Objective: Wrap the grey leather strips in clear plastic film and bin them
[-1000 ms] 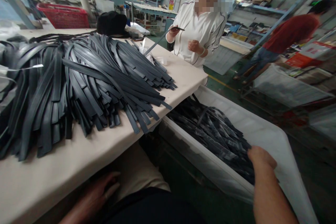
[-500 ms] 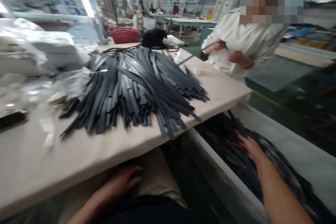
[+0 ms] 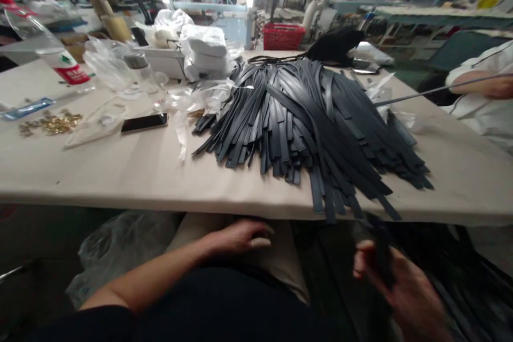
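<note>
My left hand (image 3: pixel 240 236) rests over my lap below the table edge, loosely curled with thumb and forefinger apart and nothing between them; pale coverings show on its fingertips. Beside the table on the right, my right hand (image 3: pixel 417 291) is closed around a dark strap (image 3: pixel 382 256), blurred by motion, so I cannot tell whether it is one strap or a few. A large fanned pile of flat black straps (image 3: pixel 288 117) lies on the table, some ends hanging past its front edge. More dark straps (image 3: pixel 473 278) lie low at the right, in shadow.
On the table (image 3: pixel 100 176) are a phone (image 3: pixel 144 123), brass-coloured pieces (image 3: pixel 62 123), a plastic bottle (image 3: pixel 68 67), a glass jar (image 3: pixel 144 77) and plastic wrapping (image 3: pixel 204 96). A red basket (image 3: pixel 282 37) stands behind. At right, a co-worker's hand (image 3: pixel 500 87) holds a long thin strip.
My right hand has come up out of the bin of straps toward the table edge, now holding a dark strap. The view has turned left; my left hand stays over my lap.
</note>
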Demonstrator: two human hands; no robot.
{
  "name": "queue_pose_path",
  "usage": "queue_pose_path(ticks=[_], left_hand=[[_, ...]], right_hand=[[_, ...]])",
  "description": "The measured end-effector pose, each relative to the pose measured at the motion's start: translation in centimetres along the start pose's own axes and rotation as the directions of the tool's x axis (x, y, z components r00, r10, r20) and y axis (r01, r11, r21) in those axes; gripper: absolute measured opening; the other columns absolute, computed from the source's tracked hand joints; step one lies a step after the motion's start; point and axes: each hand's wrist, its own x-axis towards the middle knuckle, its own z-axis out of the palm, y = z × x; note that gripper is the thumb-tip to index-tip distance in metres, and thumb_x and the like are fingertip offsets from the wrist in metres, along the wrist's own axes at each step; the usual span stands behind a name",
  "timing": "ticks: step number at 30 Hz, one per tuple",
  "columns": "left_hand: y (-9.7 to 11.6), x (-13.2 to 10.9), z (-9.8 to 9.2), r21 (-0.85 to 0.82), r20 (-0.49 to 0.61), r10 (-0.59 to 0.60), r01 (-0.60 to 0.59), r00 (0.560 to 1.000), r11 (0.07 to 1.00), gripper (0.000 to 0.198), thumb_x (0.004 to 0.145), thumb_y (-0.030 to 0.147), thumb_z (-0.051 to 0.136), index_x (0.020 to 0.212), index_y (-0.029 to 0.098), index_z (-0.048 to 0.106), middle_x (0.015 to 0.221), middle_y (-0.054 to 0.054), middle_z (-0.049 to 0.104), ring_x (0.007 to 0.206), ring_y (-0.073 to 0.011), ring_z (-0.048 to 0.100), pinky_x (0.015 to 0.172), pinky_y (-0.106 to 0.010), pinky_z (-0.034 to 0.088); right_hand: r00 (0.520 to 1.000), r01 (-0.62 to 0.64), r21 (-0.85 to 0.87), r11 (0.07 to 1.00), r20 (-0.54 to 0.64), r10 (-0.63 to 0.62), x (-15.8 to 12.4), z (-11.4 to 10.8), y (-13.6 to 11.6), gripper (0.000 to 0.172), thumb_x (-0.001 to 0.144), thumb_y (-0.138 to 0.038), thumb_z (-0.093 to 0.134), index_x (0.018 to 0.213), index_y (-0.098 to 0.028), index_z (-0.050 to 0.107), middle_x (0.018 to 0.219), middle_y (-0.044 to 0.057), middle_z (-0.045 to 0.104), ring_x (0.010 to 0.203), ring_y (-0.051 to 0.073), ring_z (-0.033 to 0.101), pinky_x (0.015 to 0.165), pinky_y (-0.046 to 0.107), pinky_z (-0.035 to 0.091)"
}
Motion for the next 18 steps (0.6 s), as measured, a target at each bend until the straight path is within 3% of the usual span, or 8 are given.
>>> queue_pose_path(ticks=[2, 3, 5, 7, 10, 13, 15, 18], left_hand=[[1.1, -0.5, -0.3, -0.134, -0.068, 0.059, -0.068, 0.996, 0.989, 0.048, 0.091, 0.045, 0.061, 0.131, 0.019, 0.059, 0.122, -0.01, 0.069, 0.109, -0.0232, 0.064, 0.097, -0.034, 0.049], [1.5, -0.9, -0.5, -0.196, -0.104, 0.087, -0.106, 0.991, 0.975, 0.05, 0.09, 0.048, 0.062, 0.13, 0.018, 0.06, 0.119, -0.01, 0.069, 0.107, -0.0231, 0.064, 0.095, -0.034, 0.049], [2.3, -1.7, -0.9, -0.3, -0.19, 0.128, -0.182, 0.973, 0.936, 0.051, 0.088, 0.052, 0.062, 0.123, 0.015, 0.063, 0.112, -0.01, 0.07, 0.103, -0.0237, 0.065, 0.092, -0.033, 0.05], [2.9, -2.6, -1.4, -0.37, -0.303, 0.119, -0.231, 0.946, 0.9, 0.051, 0.088, 0.055, 0.061, 0.117, 0.013, 0.067, 0.109, -0.011, 0.071, 0.104, -0.0252, 0.064, 0.094, -0.035, 0.049], [3.1, -3.8, -2.4, -0.452, -0.477, 0.008, -0.254, 0.879, 0.855, 0.051, 0.086, 0.057, 0.063, 0.11, 0.013, 0.072, 0.106, -0.01, 0.073, 0.107, -0.0262, 0.063, 0.098, -0.035, 0.047], [2.8, -4.7, -3.1, -0.537, -0.553, -0.111, -0.251, 0.826, 0.805, 0.048, 0.081, 0.056, 0.07, 0.101, 0.013, 0.075, 0.097, -0.009, 0.074, 0.096, -0.0232, 0.066, 0.092, -0.032, 0.049], [2.5, -5.1, -3.3, -0.574, -0.555, -0.133, -0.261, 0.821, 0.776, 0.046, 0.08, 0.055, 0.071, 0.097, 0.012, 0.076, 0.093, -0.008, 0.074, 0.087, -0.0206, 0.066, 0.086, -0.03, 0.05], [1.9, -5.7, -4.0, -0.524, -0.534, -0.041, -0.292, 0.845, 0.8, 0.045, 0.082, 0.054, 0.07, 0.096, 0.012, 0.076, 0.09, -0.007, 0.074, 0.081, -0.0197, 0.065, 0.079, -0.029, 0.051]], right_hand=[[0.969, 0.058, 0.115, 0.992, 0.232, -0.084, -0.4, 6.6, -1.9, 0.045, 0.069, -0.068, 0.072, 0.079, -0.024, 0.071, 0.062, 0.007, 0.064, 0.055, 0.023, 0.062, 0.055, 0.036, 0.056], [0.943, 0.092, 0.118, 0.989, 0.309, -0.124, -0.4, 9.2, -2.5, 0.041, 0.072, -0.062, 0.075, 0.077, -0.022, 0.07, 0.06, 0.005, 0.063, 0.055, 0.019, 0.06, 0.055, 0.031, 0.053], [0.91, 0.113, 0.104, 0.988, 0.388, -0.144, 0.0, 13.3, -3.2, 0.035, 0.072, -0.052, 0.079, 0.079, -0.02, 0.068, 0.062, 0.002, 0.063, 0.056, 0.016, 0.057, 0.055, 0.026, 0.05], [0.887, 0.123, 0.099, 0.987, 0.435, -0.154, 0.5, 16.0, -3.6, 0.032, 0.071, -0.045, 0.081, 0.085, -0.019, 0.068, 0.066, -0.001, 0.063, 0.056, 0.013, 0.056, 0.055, 0.024, 0.048], [0.853, 0.133, 0.139, 0.981, 0.488, -0.185, 1.0, 18.6, -4.0, 0.036, 0.073, -0.048, 0.08, 0.089, -0.02, 0.066, 0.071, -0.001, 0.063, 0.056, 0.013, 0.056, 0.055, 0.024, 0.048], [0.829, 0.112, 0.134, 0.985, 0.533, -0.167, 1.0, 20.1, -4.5, 0.044, 0.079, -0.061, 0.07, 0.091, -0.018, 0.066, 0.071, 0.002, 0.065, 0.058, 0.016, 0.058, 0.056, 0.027, 0.049], [0.796, 0.124, 0.048, 0.991, 0.592, -0.128, 0.8, 20.7, -4.5, 0.049, 0.082, -0.066, 0.064, 0.083, -0.017, 0.067, 0.068, 0.004, 0.065, 0.06, 0.018, 0.058, 0.058, 0.028, 0.048], [0.722, 0.143, -0.089, 0.986, 0.691, -0.042, 0.6, 21.1, -4.3, 0.058, 0.084, -0.07, 0.058, 0.064, -0.016, 0.064, 0.061, 0.003, 0.057, 0.056, 0.015, 0.048, 0.054, 0.027, 0.038]])
